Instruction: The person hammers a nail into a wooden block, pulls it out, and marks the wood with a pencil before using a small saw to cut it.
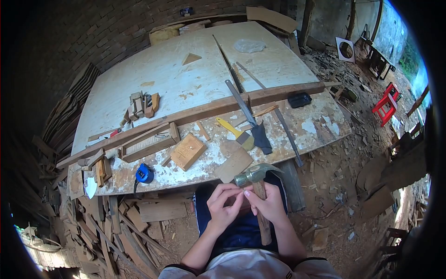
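Observation:
My right hand [274,204] is closed around the wooden handle of a claw hammer [263,224], whose metal head points up near the table edge. The right thumb meets the fingertips of my left hand [224,205], which are pinched together. Whatever lies between those fingertips is too small to make out. Just beyond the hammer head, a thin flat piece of wood [234,165] rests at the table's front edge. A thick wooden block [188,151] lies further left, and a yellow-handled brush [236,131] lies beyond the flat piece.
On the worktable [167,181] are a blue tape measure [144,173], an open wooden box frame [148,143], a long metal bar [240,102] with dark cloth, and a black tray [299,99]. A long wooden beam [204,114] crosses it. Scrap wood [134,237] and a red stool [385,104] stand around.

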Available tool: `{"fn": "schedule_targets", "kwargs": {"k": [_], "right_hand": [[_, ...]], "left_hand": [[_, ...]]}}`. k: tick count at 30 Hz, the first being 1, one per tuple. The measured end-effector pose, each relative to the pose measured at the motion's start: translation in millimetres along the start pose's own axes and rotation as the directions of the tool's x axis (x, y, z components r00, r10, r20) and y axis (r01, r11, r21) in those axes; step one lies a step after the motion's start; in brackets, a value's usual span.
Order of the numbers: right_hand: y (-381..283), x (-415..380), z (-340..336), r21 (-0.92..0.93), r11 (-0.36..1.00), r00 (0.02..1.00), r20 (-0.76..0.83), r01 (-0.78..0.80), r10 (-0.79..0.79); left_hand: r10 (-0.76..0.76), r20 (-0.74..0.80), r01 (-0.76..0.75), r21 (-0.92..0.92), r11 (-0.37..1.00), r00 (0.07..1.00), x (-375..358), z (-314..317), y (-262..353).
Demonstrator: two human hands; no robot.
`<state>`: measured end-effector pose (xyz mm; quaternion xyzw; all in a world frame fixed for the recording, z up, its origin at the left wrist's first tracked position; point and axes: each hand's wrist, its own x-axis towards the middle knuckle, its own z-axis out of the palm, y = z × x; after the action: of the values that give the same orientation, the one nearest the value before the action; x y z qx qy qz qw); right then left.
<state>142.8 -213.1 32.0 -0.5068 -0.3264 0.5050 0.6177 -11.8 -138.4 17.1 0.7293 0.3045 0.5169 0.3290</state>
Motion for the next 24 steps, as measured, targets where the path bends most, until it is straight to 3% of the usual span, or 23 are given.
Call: {"fn": "schedule_targets", "kwargs": {"k": [3,7,11,24], "right_hand": [[-1,-1,-1,-0.004,1.000,1.000,-0.015,-0.020,0.020],[1,1,-5,-0.003,0.999,0.998,-0.052,-0.035,0.035],[1,3,-10,-0.010,1.000,0.996,-0.078,-0.030,0.029],[-3,4,-16,0.018,0.999,0.996,-0.073,-0.044,0.045]], "left_hand": [[-0.007,-0.035,0.007,-0.004,1.000,0.999,6,-2,-2],[-0.085,0.069,0.085,-0.004,0.996,0.994,15,-4,-11],[0.071,0.217,-0.116,0.200,0.973,0.974,26,-7,-25],[0.095,0.156,-0.138,0.293,0.946,0.983,45,-21,-50]]}}
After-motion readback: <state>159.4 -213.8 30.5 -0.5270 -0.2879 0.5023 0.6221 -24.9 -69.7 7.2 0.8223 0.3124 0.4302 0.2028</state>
